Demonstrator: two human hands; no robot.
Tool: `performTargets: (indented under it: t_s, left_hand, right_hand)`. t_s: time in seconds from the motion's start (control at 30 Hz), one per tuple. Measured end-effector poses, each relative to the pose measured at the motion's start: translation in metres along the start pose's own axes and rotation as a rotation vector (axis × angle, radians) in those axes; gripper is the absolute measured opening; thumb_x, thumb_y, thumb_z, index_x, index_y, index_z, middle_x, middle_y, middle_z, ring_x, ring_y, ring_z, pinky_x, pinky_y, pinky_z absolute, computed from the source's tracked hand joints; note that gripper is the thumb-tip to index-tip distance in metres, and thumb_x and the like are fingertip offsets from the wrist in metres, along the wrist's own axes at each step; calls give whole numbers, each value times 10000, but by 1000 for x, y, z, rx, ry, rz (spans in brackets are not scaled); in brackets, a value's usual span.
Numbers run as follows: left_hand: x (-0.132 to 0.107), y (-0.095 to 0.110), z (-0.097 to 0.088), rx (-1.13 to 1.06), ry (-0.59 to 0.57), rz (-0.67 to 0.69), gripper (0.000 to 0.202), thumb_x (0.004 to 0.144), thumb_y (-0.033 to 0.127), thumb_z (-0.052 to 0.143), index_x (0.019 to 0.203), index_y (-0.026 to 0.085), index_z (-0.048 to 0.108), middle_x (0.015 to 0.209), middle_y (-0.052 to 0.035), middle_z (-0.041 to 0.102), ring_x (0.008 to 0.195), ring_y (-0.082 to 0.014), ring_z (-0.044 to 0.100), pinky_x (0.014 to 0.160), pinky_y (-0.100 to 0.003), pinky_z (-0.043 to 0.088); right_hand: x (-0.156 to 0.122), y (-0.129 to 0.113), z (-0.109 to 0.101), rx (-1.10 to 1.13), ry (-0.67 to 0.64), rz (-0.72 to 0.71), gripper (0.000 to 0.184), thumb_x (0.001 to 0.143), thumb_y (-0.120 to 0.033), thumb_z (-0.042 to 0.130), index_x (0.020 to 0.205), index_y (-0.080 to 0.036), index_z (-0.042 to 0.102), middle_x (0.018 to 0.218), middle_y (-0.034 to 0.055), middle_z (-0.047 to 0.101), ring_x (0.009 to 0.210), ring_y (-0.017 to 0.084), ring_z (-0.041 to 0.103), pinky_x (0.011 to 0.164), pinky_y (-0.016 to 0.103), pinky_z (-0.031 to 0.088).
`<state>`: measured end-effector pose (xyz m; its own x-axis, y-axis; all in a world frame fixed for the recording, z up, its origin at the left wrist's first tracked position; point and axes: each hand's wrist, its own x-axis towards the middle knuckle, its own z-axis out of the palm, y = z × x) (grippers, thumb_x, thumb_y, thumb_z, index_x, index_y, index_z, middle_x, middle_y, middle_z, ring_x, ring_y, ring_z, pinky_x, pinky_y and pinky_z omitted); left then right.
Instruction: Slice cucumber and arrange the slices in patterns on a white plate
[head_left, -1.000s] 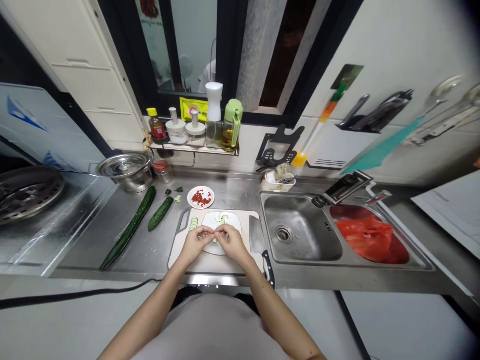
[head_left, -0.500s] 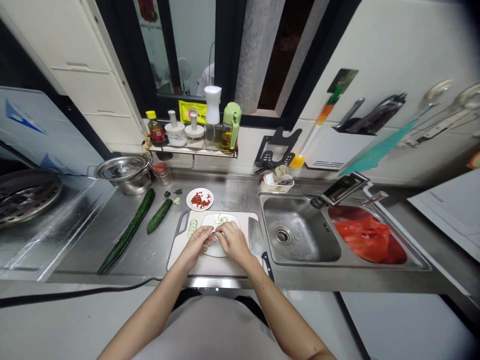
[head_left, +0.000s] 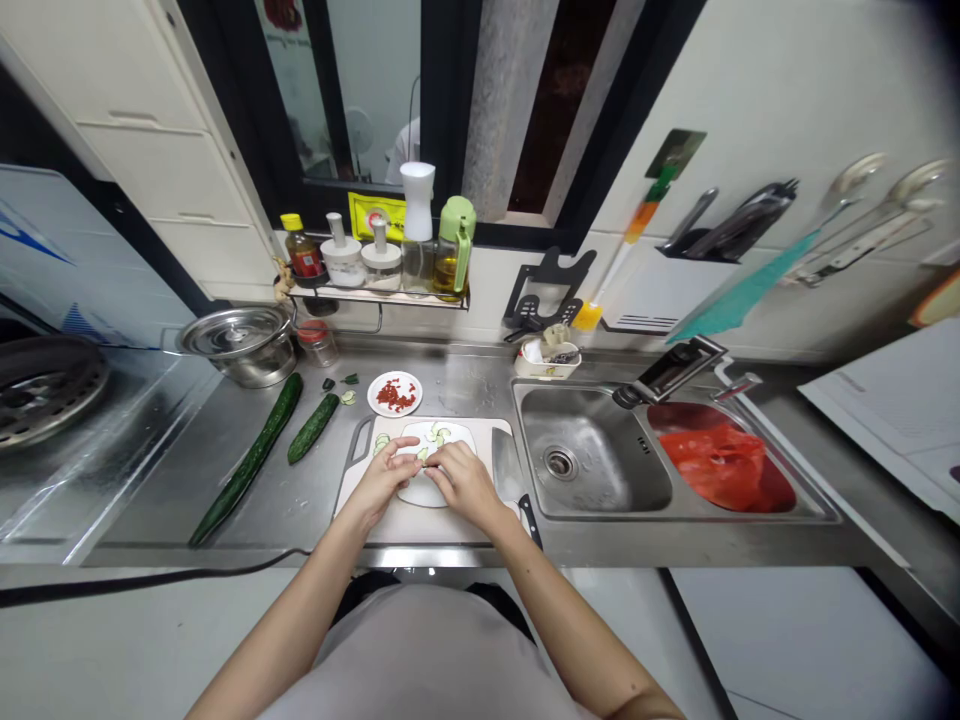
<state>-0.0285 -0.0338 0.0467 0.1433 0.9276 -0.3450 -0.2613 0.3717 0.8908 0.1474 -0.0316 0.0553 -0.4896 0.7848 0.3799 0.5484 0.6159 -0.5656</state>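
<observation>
My left hand (head_left: 384, 480) and my right hand (head_left: 463, 478) meet above a white plate (head_left: 427, 494), fingertips close together. Between them is a thin, pale green cucumber slice (head_left: 422, 455), pinched by the fingers of both hands. Several curled cucumber slices (head_left: 438, 433) lie toward the back of the plate. The plate rests on a pale cutting board (head_left: 442, 530). A stack of cucumber slices (head_left: 381, 441) on the board is partly covered by my left hand. Along the board's right side lies a kitchen knife (head_left: 508, 465) with a black handle.
Left of the board lie a long cucumber (head_left: 251, 455) and a shorter cut one (head_left: 313, 430). Behind it is a small plate of chopped red pieces (head_left: 415, 400). The sink (head_left: 607, 470) adjoins on the right. A lidded steel pot (head_left: 259, 362) and a seasoning shelf (head_left: 382, 297) stand behind.
My left fingers have spread a little, and the cucumber slice now shows between my hands. My left hand covers more of the stack. The whole view has shifted slightly.
</observation>
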Motion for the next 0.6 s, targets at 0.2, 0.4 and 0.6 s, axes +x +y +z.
performTargets:
  t_s: [0.2,0.4,0.6]
  left_hand:
    - [-4,5,-1,110,-24,56,638,587,408,793,1137,193,551,714,28,599,625,-91,519,596,-207,346]
    - [-4,6,0,107,-41,85,638,574,403,797,1121,195,545,675,48,563,623,-93,516,651,-225,367]
    - [-5,7,4,120,-15,154,617,579,402,791,1105,184,554,691,34,574,664,-106,542,711,-245,391]
  right_hand:
    - [0,0,-4,-12,0,-24,175,950,-271,450,945,-219,618,906,70,604,897,206,504,812,342,407]
    - [2,-1,-6,-49,-11,-49,192,950,-278,439,938,-216,620,883,72,596,882,213,496,793,344,407]
    - [2,-4,-7,-25,-14,-11,160,935,-269,460,931,-224,614,881,61,599,884,210,497,788,340,405]
